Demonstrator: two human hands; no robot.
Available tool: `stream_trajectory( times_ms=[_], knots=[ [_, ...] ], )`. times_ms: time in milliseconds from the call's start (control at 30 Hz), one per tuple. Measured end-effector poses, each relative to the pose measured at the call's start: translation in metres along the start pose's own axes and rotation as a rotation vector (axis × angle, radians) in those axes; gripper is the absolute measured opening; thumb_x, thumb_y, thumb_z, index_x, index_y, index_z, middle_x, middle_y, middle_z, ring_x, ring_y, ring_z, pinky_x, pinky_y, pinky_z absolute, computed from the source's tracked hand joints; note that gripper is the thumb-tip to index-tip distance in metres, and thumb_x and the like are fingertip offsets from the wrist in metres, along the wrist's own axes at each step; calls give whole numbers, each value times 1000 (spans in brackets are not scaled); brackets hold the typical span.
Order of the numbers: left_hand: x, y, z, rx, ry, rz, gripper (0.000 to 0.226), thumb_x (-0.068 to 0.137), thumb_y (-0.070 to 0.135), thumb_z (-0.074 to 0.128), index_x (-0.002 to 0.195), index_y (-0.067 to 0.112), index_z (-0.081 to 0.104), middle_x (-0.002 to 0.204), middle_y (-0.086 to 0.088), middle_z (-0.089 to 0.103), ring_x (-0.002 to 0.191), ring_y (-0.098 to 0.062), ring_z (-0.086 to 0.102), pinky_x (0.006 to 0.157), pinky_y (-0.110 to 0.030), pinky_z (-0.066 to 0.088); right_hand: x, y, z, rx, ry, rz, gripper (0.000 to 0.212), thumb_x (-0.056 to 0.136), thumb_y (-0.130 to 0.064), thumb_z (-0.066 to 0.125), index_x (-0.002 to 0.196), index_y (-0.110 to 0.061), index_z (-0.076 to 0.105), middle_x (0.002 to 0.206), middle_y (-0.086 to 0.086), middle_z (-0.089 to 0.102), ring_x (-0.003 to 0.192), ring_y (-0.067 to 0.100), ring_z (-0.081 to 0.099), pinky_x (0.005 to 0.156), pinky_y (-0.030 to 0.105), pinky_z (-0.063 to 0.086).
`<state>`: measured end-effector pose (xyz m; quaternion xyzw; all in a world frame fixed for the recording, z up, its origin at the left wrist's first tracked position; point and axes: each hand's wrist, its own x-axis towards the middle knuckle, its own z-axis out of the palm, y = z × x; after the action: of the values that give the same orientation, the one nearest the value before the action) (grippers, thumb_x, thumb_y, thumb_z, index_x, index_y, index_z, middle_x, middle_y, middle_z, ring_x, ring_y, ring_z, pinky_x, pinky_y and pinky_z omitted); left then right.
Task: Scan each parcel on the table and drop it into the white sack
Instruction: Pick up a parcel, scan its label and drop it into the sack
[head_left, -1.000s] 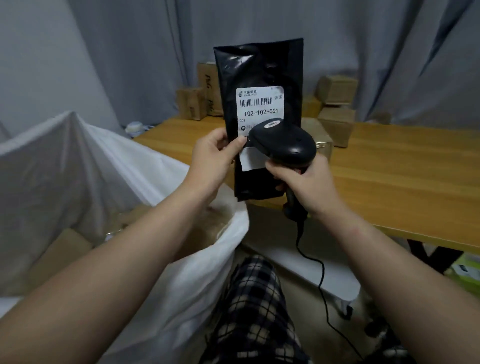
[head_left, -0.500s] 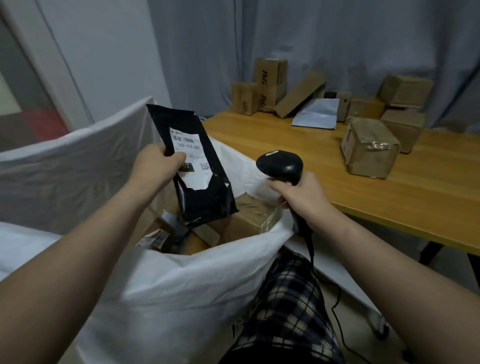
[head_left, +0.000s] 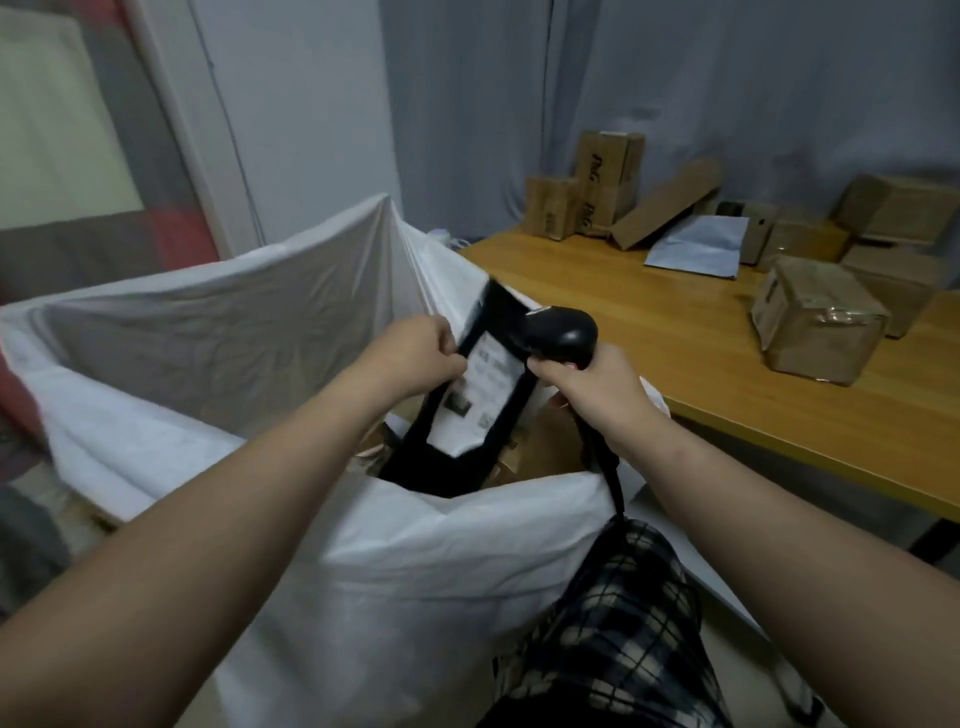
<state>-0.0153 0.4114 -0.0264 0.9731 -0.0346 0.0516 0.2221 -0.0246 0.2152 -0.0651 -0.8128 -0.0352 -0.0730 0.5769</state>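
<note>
- now the left hand (head_left: 415, 353) is pinching the left edge of the black parcel (head_left: 462, 436), fingers clamped on it, dangling it into the white sack (head_left: 234, 332) for dropping.
- the right hand (head_left: 592, 395) is gripping the scanner (head_left: 563, 332), fingers wrapped round it, at the parcel's right.

Grey curtain (head_left: 727, 78), plaid trousers (head_left: 623, 623), pale wall (head_left: 301, 104)

looks like a small makeshift parcel-sorting room: cardboard boxes (head_left: 818, 322) piled on a wooden table (head_left: 649, 317), grey curtains (head_left: 727, 93), big white sack (head_left: 218, 332)
</note>
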Motion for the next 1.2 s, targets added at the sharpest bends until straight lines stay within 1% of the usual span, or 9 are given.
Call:
stream_trajectory(
  times_ms=[167,400,567,700,800,933,1067,1133,1200],
  knots=[
    [24,36,39,-17,89,177,32,87,30,63,113,14,54,110,-5,58,94,-23,57,79,-34,47,2,14,-32,69,115,103,20,85,-24,72,84,-4,67,78,15,68,57,19,63,62,32,50],
    [67,146,91,-99,28,433,35,89,32,61,119,16,54,114,-4,58,106,-23,53,84,-33,44,9,35,-126,120,364,109,17,86,-19,71,92,-4,67,80,14,63,55,17,59,48,20,48],
    [77,233,136,-161,2,581,49,90,35,59,134,17,44,133,-7,39,123,-27,40,98,-37,39,-8,67,-206,228,643,207,16,87,-21,69,89,-7,61,68,9,60,52,19,58,54,29,48],
    [93,295,166,-22,-7,636,62,92,44,55,144,18,33,150,-13,22,135,-32,26,107,-43,32,-22,84,-257,492,764,318,15,90,-25,64,88,-11,59,66,5,58,51,16,56,45,22,48],
    [109,334,183,125,-27,567,68,91,58,47,145,19,31,155,-16,16,141,-35,18,111,-47,26,-27,102,-273,654,802,346,18,90,-27,63,88,-10,56,64,6,55,46,16,55,45,24,48],
    [129,356,197,130,-99,435,76,86,72,40,144,22,33,149,-15,28,135,-36,26,103,-49,34,-28,114,-278,714,853,339,19,90,-27,63,86,-10,56,59,6,53,47,20,54,50,29,49],
    [129,347,206,-5,-85,423,65,86,60,51,138,23,38,139,-9,35,120,-38,39,87,-40,40,-25,118,-277,704,867,302,17,90,-24,62,85,-9,56,58,7,52,51,24,53,54,33,48],
    [124,341,199,-1,-48,476,59,83,53,56,132,22,42,137,-7,37,115,-36,41,86,-39,40,-25,121,-276,686,861,270,17,90,-24,63,85,-9,58,58,8,52,54,26,54,59,37,48],
    [115,330,191,185,89,641,57,80,49,60,128,24,44,141,-7,34,119,-35,39,93,-43,37,-27,122,-276,683,850,245,17,90,-24,63,84,-9,57,58,8,52,53,26,54,60,38,48]
  ],
)
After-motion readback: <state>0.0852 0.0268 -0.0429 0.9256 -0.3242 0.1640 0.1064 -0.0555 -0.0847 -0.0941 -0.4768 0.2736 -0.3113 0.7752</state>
